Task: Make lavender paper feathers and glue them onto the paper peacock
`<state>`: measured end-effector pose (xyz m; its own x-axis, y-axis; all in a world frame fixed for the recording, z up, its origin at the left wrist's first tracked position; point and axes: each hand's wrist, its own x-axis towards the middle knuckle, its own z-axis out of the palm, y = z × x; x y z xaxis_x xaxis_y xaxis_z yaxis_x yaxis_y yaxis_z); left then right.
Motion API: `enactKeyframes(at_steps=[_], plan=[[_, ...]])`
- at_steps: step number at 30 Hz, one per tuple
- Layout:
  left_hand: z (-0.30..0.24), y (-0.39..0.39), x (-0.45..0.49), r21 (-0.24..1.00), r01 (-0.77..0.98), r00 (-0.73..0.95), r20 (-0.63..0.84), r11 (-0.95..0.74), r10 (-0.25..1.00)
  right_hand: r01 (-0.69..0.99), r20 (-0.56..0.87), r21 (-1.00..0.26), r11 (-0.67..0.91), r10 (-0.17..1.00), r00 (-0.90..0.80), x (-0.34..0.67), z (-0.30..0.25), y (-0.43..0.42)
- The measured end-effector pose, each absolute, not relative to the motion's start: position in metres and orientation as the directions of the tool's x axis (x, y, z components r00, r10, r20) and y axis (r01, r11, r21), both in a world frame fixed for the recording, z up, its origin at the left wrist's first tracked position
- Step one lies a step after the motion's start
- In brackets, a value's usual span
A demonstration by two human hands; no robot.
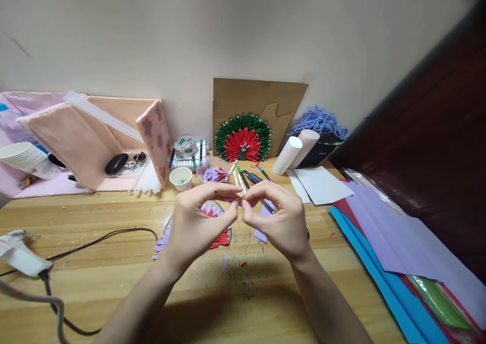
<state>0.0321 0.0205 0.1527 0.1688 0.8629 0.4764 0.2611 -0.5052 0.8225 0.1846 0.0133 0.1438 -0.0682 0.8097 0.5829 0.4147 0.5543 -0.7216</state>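
Observation:
My left hand (203,217) and my right hand (277,215) meet fingertip to fingertip above the table's middle. Both are closed in a pinch. A small purple bit may show between the tips, but I cannot make out what it is. Behind my left hand lies a round piece with red and purple petals (220,238), partly covered by that hand. Purple paper (261,235) lies on the table behind my right hand. Several markers (265,172) lie just beyond my fingers, near a clear bowl (213,173) of purple and red pieces.
A red and green peacock-like fan (243,139) leans on cardboard (258,93) at the wall. A glue gun (25,255) with its cable lies left. Coloured sheets (395,232) line the right. White rolls (288,155), a paper cup (181,181) and a pink box (154,131) stand behind.

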Motion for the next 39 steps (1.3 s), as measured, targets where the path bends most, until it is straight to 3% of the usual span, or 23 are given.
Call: enactKeyframes(at_steps=[5,11,19,26,34,39], plan=[[0.153,0.025,0.031,0.868,0.21,0.181,0.417,-0.449,0.891,0.408,0.518,-0.771,0.489,0.854,-0.044,0.186,0.143,0.014],[0.152,0.029,0.022,0.93,0.143,0.293,0.287,-0.339,0.912,0.294,0.31,-0.903,0.312,0.949,-0.056,0.192,0.145,0.015],[0.151,0.031,0.021,0.925,0.106,0.357,0.308,-0.366,0.882,0.158,0.113,-0.979,0.127,0.989,-0.094,0.201,0.147,0.021],[0.151,0.031,0.022,0.672,0.24,0.421,0.578,-0.7,0.699,0.134,0.115,-0.982,0.131,0.986,-0.118,0.202,0.149,0.019],[0.148,0.03,0.021,0.557,0.325,0.433,0.63,-0.764,0.644,0.143,0.114,-0.981,0.132,0.985,-0.127,0.202,0.15,0.018],[0.151,0.03,0.021,0.521,0.363,0.431,0.641,-0.772,0.635,0.253,0.285,-0.918,0.306,0.952,-0.116,0.199,0.15,0.013]])
